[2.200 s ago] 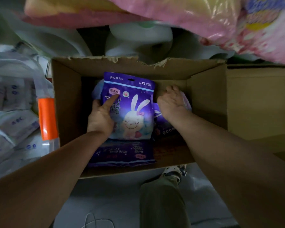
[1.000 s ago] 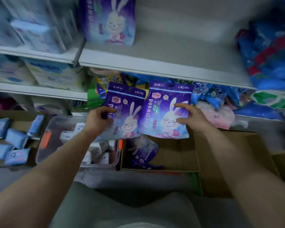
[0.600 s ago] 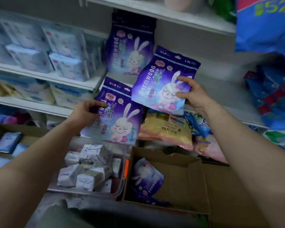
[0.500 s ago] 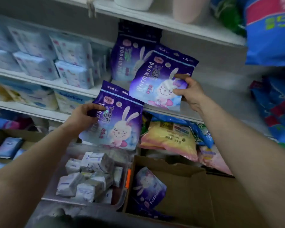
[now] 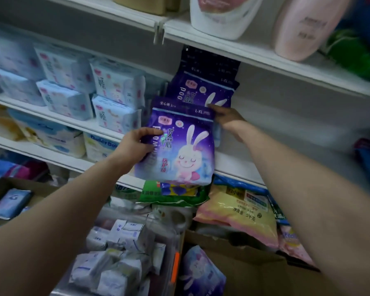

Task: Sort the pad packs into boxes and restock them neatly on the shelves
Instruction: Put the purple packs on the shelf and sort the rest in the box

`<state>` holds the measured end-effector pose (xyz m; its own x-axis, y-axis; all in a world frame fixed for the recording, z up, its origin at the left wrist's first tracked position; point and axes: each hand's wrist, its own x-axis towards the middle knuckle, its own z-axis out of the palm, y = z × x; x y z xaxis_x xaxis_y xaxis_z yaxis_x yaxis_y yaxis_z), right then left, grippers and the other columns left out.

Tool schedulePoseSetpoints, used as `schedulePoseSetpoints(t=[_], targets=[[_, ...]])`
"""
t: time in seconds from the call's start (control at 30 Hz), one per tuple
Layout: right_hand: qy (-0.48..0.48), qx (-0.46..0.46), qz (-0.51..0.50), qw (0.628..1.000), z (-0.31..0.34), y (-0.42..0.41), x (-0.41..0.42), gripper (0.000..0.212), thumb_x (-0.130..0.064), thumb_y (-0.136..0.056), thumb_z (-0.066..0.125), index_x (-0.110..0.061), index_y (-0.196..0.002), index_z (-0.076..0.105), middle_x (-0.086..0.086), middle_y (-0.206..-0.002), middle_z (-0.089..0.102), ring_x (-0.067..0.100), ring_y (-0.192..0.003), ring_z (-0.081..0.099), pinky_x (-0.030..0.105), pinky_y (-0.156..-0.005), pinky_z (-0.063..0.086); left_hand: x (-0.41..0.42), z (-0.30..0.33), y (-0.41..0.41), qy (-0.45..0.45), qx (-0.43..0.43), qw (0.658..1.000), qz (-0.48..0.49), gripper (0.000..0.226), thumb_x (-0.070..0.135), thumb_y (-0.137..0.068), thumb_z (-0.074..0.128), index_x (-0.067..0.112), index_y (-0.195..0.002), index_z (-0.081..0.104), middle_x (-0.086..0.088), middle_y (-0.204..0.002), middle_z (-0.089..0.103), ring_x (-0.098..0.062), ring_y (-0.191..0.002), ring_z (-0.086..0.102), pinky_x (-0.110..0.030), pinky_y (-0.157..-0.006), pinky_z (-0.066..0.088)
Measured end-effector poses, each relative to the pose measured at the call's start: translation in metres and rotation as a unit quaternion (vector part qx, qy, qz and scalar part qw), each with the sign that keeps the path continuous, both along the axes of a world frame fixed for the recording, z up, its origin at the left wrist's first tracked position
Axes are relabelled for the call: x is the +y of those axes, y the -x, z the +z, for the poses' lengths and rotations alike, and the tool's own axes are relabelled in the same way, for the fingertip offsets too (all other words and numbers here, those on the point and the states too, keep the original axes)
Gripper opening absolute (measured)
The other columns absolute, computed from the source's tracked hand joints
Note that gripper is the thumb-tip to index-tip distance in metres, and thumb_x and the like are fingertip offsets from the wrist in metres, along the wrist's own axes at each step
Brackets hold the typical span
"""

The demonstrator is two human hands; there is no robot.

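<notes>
- Head view: the left hand (image 5: 135, 146) grips a purple rabbit pad pack (image 5: 177, 146) by its left edge, thumb on the front, the other fingers curled behind it. The pack is upright, held in front of the middle shelf (image 5: 233, 165), its bottom edge hanging just past the shelf lip.
- Just beyond that pack, the right hand (image 5: 226, 120) reaches to a second purple rabbit pack (image 5: 201, 90) standing on the shelf. The right-hand fingers (image 5: 214, 107) lie against its front, but the held pack hides most of them, so whether they grasp it or only press cannot be told.
- Behind the second pack stand darker packs (image 5: 212, 65) of the same kind, leaning on the back wall.
- Left of the left-hand fingers, pale blue pad packs (image 5: 115, 95) are stacked on the same shelf level.
- Below the left hand, a clear plastic bin (image 5: 120, 259) holds small white wrapped pads.
- Below the right forearm sits a cardboard box (image 5: 244, 268) with another purple rabbit pack (image 5: 199, 272) inside, at its left end.
- Between the hands and the box, a yellow-pink bag (image 5: 239, 214) and a green-edged bag (image 5: 175, 195) lie on the lower shelf.
- Above the right-hand fingers, a white jug (image 5: 222, 18) and a pink jug (image 5: 303, 26) stand on the top shelf.
</notes>
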<state>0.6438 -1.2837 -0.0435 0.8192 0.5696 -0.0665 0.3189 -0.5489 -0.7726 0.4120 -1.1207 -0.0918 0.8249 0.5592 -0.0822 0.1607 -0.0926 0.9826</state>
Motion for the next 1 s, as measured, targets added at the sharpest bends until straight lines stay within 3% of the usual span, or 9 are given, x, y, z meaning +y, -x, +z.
schedulePoseSetpoints(t=[0.1, 0.17, 0.27, 0.4, 0.5, 0.6, 0.77, 0.87, 1.0], targets=[[-0.049, 0.066, -0.035, 0.996, 0.011, 0.002, -0.004, 0.023, -0.013, -0.099, 0.047, -0.028, -0.104, 0.064, 0.001, -0.107, 0.068, 0.018, -0.099, 0.061, 0.038, -0.103, 0.044, -0.003, 0.016, -0.025, -0.016, -0.007, 0.999, -0.030, 0.049, -0.014, -0.081, 0.062, 0.020, -0.116, 0.064, -0.001, -0.095, 0.068, -0.007, -0.069, 0.060, -0.015, -0.058, 0.051], [-0.090, 0.110, -0.055, 0.988, 0.014, 0.006, -0.009, 0.019, -0.017, -0.101, 0.047, -0.023, -0.091, 0.062, -0.003, -0.086, 0.064, 0.014, -0.083, 0.058, 0.039, -0.104, 0.047, -0.003, 0.023, -0.040, -0.064, -0.002, 0.996, -0.068, 0.059, -0.010, -0.076, 0.069, 0.017, -0.127, 0.057, -0.006, -0.112, 0.065, -0.013, -0.089, 0.063, -0.020, -0.078, 0.052], [-0.125, 0.088, -0.051, 0.987, 0.011, 0.009, -0.018, 0.010, -0.020, -0.096, 0.060, -0.025, -0.103, 0.064, -0.008, -0.097, 0.069, 0.009, -0.092, 0.064, 0.038, -0.104, 0.048, 0.001, 0.027, -0.061, -0.236, 0.037, 0.965, -0.108, 0.083, 0.000, -0.069, 0.080, 0.014, -0.142, 0.043, -0.009, -0.139, 0.042, -0.018, -0.117, 0.050, -0.019, -0.099, 0.038], [-0.131, 0.038, -0.066, 0.988, -0.003, 0.029, -0.030, 0.063, -0.007, -0.077, 0.081, -0.031, -0.120, 0.041, -0.023, -0.101, 0.055, -0.013, -0.087, 0.055, 0.017, -0.084, 0.046, 0.009, 0.022, -0.087, -0.353, 0.029, 0.930, -0.094, 0.102, 0.009, -0.069, 0.082, 0.017, -0.152, 0.024, -0.012, -0.158, 0.019, -0.029, -0.142, 0.029, -0.032, -0.114, 0.029], [-0.040, -0.001, -0.084, 0.996, -0.036, 0.044, -0.027, 0.100, -0.024, -0.056, 0.095, -0.028, -0.136, 0.036, -0.005, -0.123, 0.057, 0.013, -0.111, 0.060, 0.027, -0.090, 0.051, 0.014, 0.012, -0.101, -0.445, 0.048, 0.889, -0.100, 0.113, 0.007, -0.070, 0.080, 0.021, -0.156, 0.008, -0.012, -0.162, 0.003, -0.037, -0.143, 0.025, -0.041, -0.112, 0.034], [0.007, -0.084, -0.108, 0.991, -0.060, 0.046, -0.025, 0.117, -0.025, -0.059, 0.089, -0.038, -0.150, 0.016, 0.002, -0.121, 0.051, 0.023, -0.113, 0.056, 0.034, -0.090, 0.052, 0.014, 0.002, -0.107, -0.503, 0.058, 0.858, -0.085, 0.112, 0.010, -0.076, 0.077, 0.032, -0.155, 0.002, -0.010, -0.162, -0.014, -0.040, -0.146, 0.013, -0.047, -0.113, 0.034], [-0.028, -0.125, -0.123, 0.984, -0.073, 0.046, -0.023, 0.111, -0.020, -0.071, 0.082, -0.041, -0.151, 0.009, 0.006, -0.126, 0.054, 0.032, -0.116, 0.056, 0.048, -0.092, 0.053, 0.013, -0.006, -0.110, -0.574, 0.049, 0.818, -0.011, 0.106, 0.020, -0.078, 0.078, 0.036, -0.154, 0.007, -0.010, -0.162, -0.013, -0.036, -0.149, -0.008, -0.055, -0.119, 0.013], [-0.005, -0.136, -0.128, 0.982, -0.078, 0.050, -0.026, 0.106, -0.019, -0.074, 0.080, -0.033, -0.153, 0.011, 0.012, -0.126, 0.054, 0.035, -0.114, 0.056, 0.048, -0.091, 0.053, 0.002, -0.011, -0.104, -0.598, 0.079, 0.798, -0.002, 0.099, 0.020, -0.084, 0.071, 0.030, -0.155, 0.002, -0.008, -0.163, -0.010, -0.034, -0.149, -0.009, -0.046, -0.120, 0.002], [0.017, -0.144, -0.121, 0.982, -0.082, 0.058, -0.039, 0.096, -0.012, -0.080, 0.077, -0.026, -0.154, 0.018, 0.015, -0.132, 0.045, 0.035, -0.114, 0.057, 0.046, -0.097, 0.051, -0.016, -0.022, -0.087, -0.593, 0.073, 0.802, 0.005, 0.098, 0.015, -0.085, 0.069, 0.022, -0.156, 0.001, -0.007, -0.163, -0.006, -0.031, -0.149, -0.007, -0.039, -0.118, -0.003]])
